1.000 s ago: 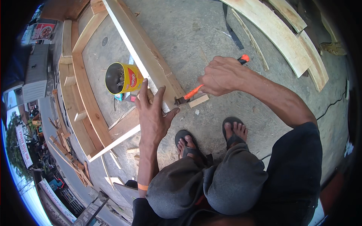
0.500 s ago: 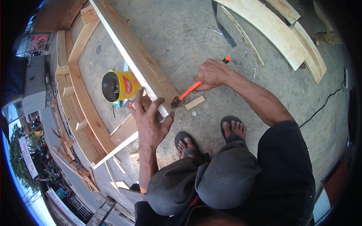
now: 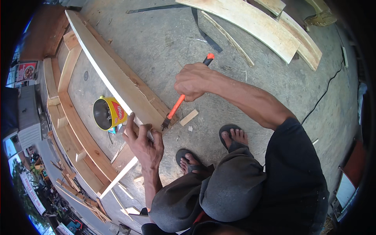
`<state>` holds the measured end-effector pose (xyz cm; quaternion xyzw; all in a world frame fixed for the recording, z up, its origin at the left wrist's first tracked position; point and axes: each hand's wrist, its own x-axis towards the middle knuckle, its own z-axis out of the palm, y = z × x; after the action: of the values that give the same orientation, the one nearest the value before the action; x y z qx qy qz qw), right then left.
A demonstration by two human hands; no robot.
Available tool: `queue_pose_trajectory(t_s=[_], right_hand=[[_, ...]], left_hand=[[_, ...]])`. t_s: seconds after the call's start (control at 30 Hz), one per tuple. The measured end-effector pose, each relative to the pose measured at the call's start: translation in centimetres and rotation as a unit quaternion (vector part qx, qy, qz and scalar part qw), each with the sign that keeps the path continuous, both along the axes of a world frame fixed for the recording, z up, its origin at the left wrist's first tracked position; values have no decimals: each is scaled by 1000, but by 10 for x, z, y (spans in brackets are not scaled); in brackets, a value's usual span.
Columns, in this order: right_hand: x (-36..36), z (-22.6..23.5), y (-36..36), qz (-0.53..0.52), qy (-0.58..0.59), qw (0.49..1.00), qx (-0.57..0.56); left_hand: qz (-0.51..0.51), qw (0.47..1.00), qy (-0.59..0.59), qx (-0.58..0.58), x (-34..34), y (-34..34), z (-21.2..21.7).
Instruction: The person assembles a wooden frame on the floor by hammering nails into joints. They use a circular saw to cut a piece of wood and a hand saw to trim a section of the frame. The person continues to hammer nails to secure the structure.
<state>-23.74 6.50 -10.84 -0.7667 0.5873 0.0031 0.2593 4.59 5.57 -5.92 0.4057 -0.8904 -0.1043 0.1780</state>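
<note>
My right hand [image 3: 192, 81] is closed around the orange and black handle of a hammer [image 3: 178, 105]. The hammer's dark head is down at the near end of a long wooden board [image 3: 135, 100], on its brown face. My left hand [image 3: 145, 148] bends its fingers over that same end, by the board's white edge, gripping the corner. This board forms one side of a large wooden frame [image 3: 88, 133] whose curved far side has short cross blocks. Whether a nail is under the hammer head cannot be made out.
Inside the frame stands a yellow bucket [image 3: 117, 111] with small dark contents. A short wood offcut [image 3: 189, 117] lies by the hammer. Curved planks [image 3: 250, 27], a black strap [image 3: 207, 37] and a thin strip [image 3: 229, 37] lie beyond. A black cable [image 3: 327, 92] runs along the right.
The hammer has tilted more upright, its head still at the board's end. My left fingers have curled in closer to the corner. The whole view has shifted a little.
</note>
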Motion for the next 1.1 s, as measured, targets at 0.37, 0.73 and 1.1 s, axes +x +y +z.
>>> queue_pose_trajectory(t_s=[0.37, 0.73, 1.1], right_hand=[[5, -30, -17, 44, -30, 997, 48], [-14, -68, -41, 39, -33, 994, 93], [-27, -96, 103, -357, -294, 867, 184]], left_hand=[[2, 1000, 2, 24, -12, 0, 6], [9, 999, 24, 30, -9, -13, -3], [3, 999, 18, 51, -5, -3, 0]])
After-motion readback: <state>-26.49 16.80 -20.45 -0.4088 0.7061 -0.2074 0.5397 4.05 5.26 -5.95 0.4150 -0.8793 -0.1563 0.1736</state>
